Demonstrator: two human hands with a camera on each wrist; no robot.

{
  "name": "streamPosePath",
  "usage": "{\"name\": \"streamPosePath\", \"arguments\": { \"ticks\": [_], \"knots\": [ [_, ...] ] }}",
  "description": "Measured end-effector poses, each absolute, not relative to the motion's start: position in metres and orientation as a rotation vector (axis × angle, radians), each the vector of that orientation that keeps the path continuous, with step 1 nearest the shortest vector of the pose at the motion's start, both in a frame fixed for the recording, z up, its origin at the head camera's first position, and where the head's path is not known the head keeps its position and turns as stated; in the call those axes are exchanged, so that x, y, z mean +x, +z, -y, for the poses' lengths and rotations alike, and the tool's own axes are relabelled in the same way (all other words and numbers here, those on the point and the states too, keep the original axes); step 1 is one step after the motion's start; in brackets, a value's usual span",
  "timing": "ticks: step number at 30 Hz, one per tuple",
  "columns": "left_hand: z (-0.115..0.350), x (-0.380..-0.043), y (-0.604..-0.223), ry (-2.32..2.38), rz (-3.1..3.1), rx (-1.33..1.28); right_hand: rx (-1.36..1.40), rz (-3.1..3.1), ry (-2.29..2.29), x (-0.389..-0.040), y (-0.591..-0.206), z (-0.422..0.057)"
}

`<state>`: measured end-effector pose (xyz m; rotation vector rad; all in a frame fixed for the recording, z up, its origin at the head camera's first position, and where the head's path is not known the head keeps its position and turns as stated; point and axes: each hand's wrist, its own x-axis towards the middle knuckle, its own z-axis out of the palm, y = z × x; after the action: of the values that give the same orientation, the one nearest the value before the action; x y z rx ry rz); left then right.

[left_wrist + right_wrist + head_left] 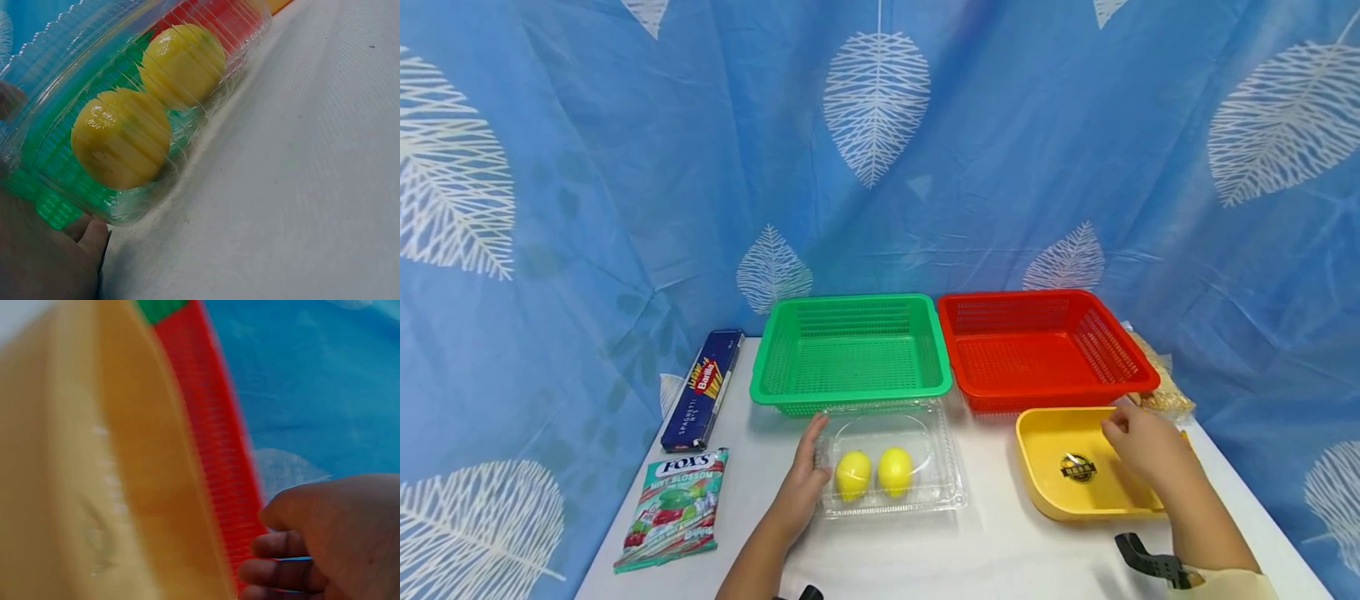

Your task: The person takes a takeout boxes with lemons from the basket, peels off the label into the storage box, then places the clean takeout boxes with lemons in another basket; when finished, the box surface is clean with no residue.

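Observation:
A clear plastic clamshell box (928, 442) stands at the middle of the table with two round yellow fruits, a left one (853, 477) and a right one (895, 472), that look like lemons. Against the box's left side rests my left hand (801, 487), fingers extended along the edge; the left wrist view shows its thumb (94, 240) at the near corner. My right hand (1150, 446) hovers over the right part of a yellow tray (1052, 437). Its fingers are loosely curled, and nothing shows in them in the right wrist view.
Behind the box stands a green basket (857, 354), beside a red basket (1018, 358). A Barilla spaghetti box (703, 392) and a Fox's candy bag (673, 510) lie at the left. A clear bag of pale pieces (1168, 392) sits right of the red basket.

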<state>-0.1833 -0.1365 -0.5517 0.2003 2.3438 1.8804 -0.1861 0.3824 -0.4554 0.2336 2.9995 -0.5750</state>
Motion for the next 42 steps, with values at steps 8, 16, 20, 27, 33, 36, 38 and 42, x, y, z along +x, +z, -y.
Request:
{"name": "streamPosePath", "arguments": {
  "ticks": [8,16,20,27,33,36,38,42],
  "knots": [
    [0.138,-0.184,-0.55,1.889,-2.338,0.209,0.295,-3.062,-0.761,-0.241,-0.436,-0.429],
    [0.135,-0.183,-0.555,1.929,-2.292,0.244,0.065,-2.888,-0.855,-0.264,-0.464,-0.462],
    [0.133,-0.183,-0.555,1.924,-2.309,0.264,0.02,-2.853,-0.859,-0.265,-0.466,-0.467],
    [0.135,-0.184,-0.545,1.895,-2.331,0.261,-0.03,-2.839,-0.859,-0.268,-0.462,-0.466],
    [0.135,-0.182,-0.54,1.865,-2.334,0.239,-0.012,-2.824,-0.843,-0.271,-0.463,-0.465],
    [0.135,-0.178,-0.538,1.848,-2.354,0.255,-0.009,-2.794,-0.867,-0.273,-0.462,-0.465],
    [0.134,-0.175,-0.536,1.837,-2.369,0.266,-0.013,-2.779,-0.877,-0.274,-0.461,-0.464],
    [0.134,-0.171,-0.53,1.839,-2.403,0.292,-0.011,-2.771,-0.891,-0.276,-0.457,-0.461]
  ]
}}
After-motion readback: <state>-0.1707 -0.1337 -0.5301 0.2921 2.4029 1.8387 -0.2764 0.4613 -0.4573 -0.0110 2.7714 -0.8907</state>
